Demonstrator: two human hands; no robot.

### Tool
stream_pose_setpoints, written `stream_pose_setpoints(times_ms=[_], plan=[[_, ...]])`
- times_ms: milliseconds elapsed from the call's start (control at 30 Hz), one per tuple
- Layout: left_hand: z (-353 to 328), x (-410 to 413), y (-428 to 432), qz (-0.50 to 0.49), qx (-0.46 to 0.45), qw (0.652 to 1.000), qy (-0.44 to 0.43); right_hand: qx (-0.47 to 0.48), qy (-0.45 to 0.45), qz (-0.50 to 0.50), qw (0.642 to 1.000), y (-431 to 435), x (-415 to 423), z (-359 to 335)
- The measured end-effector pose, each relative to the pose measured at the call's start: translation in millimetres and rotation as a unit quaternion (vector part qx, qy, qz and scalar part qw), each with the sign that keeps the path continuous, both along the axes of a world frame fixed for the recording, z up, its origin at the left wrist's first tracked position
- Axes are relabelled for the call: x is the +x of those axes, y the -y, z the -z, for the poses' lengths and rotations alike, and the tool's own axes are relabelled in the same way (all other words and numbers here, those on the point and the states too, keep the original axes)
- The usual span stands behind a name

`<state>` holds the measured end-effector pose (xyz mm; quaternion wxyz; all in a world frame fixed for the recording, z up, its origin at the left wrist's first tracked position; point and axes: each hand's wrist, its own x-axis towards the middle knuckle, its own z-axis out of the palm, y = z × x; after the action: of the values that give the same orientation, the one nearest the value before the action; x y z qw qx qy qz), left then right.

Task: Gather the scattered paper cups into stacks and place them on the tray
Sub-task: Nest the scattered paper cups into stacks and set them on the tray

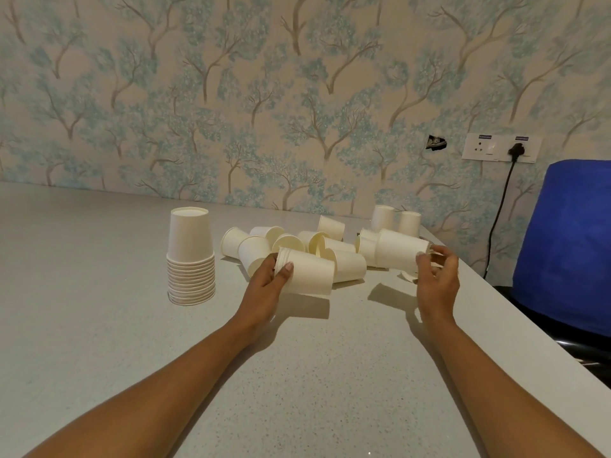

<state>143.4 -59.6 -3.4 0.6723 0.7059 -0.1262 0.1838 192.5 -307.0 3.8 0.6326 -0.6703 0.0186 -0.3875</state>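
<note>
My left hand (269,285) grips a short stack of white paper cups (309,272) by its rim end, held sideways above the grey table (99,325). My right hand (438,276) holds another white cup (398,254), also sideways, by its base end. Behind both hands lies a pile of loose cups (294,241), most tipped on their sides. Two more cups (395,219) stand upside down at the back right. A tall upside-down stack of cups (191,256) stands to the left of the pile. No tray is in view.
The table's right edge runs diagonally past my right hand. Beyond it stands a blue chair (568,246). A wall socket (501,148) with a black cable is on the patterned wall behind.
</note>
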Motion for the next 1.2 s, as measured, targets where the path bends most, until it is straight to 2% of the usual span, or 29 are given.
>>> stream_pose_setpoints(times_ms=[133,333,600,767,867,1000,1100,1200], plan=[[-2.6,-0.8,0.2,-0.019,-0.025,0.999,0.007,0.000,0.040,-0.104,0.994,-18.0,-6.2,-3.2],[-0.5,3.5,-1.5,0.012,-0.061,0.998,0.009,-0.052,0.035,-0.215,0.975,-47.9,-11.1,-1.3],[5.5,8.0,-0.4,0.068,-0.089,0.993,-0.022,-0.144,0.036,-0.264,0.953,-74.6,-20.3,2.2],[2.3,8.6,1.3,0.051,-0.068,0.996,-0.018,-0.178,0.036,-0.258,0.949,-76.0,-21.3,2.5],[2.3,7.1,1.9,0.046,-0.062,0.997,-0.014,-0.172,0.045,-0.215,0.960,-66.3,-17.3,1.9],[2.0,5.9,0.0,0.042,-0.071,0.997,-0.010,-0.183,0.043,-0.020,0.982,-38.8,-6.4,-0.1],[2.1,6.0,0.2,0.037,-0.065,0.997,-0.012,-0.184,-0.015,0.126,0.975,-9.8,4.2,2.9],[2.4,5.2,0.6,0.032,-0.061,0.997,-0.016,-0.183,-0.091,0.195,0.959,11.0,12.2,7.8]])
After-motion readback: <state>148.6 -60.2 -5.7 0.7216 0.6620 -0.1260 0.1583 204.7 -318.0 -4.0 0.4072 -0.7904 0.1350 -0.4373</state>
